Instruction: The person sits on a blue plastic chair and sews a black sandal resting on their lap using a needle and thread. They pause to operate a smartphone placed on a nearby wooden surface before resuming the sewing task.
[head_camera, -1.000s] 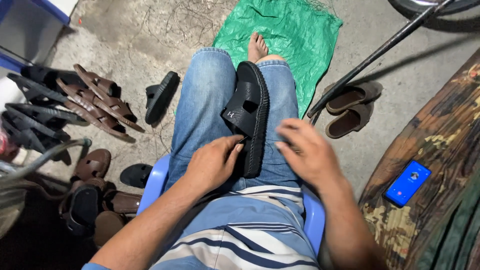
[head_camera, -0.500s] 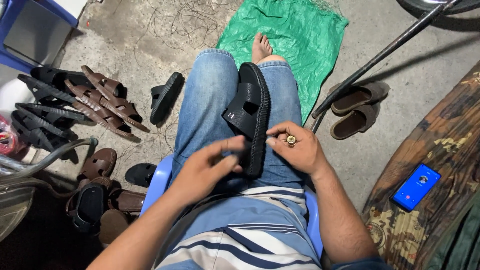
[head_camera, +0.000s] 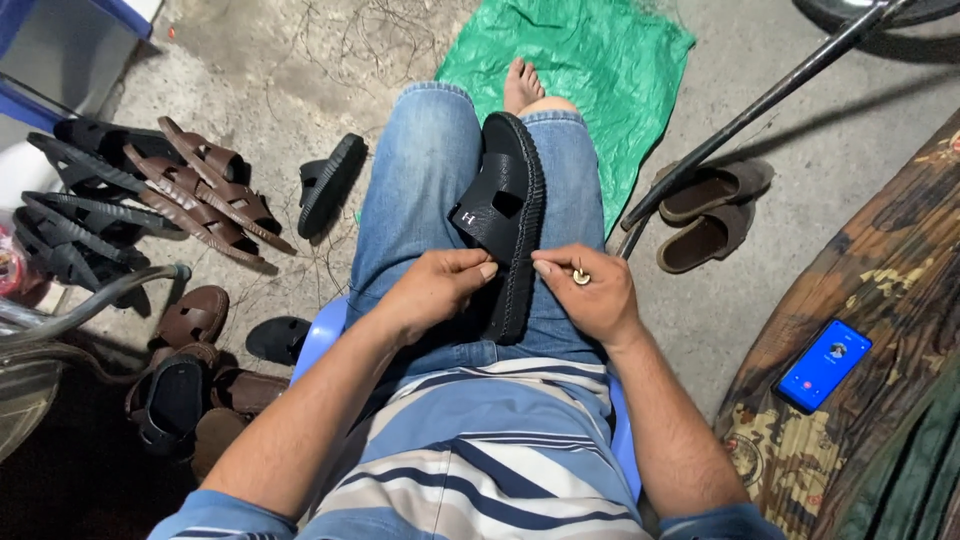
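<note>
Here, a seated person holds a black sandal (head_camera: 505, 215) lengthwise on their lap. The left hand (head_camera: 435, 290) and right hand (head_camera: 590, 295) meet at its stitched edge, fingers (head_camera: 487, 268) of each pinched together just beside the sole's rim (a ring shows on the right). This looks like edge stitching; the next pull needs a steady grip.

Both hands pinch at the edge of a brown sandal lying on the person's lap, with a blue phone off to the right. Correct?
Not quite: the head view shows the sandal is black, not brown. Both hands, left and right, do pinch at its edge on the lap, phone at right.
</note>
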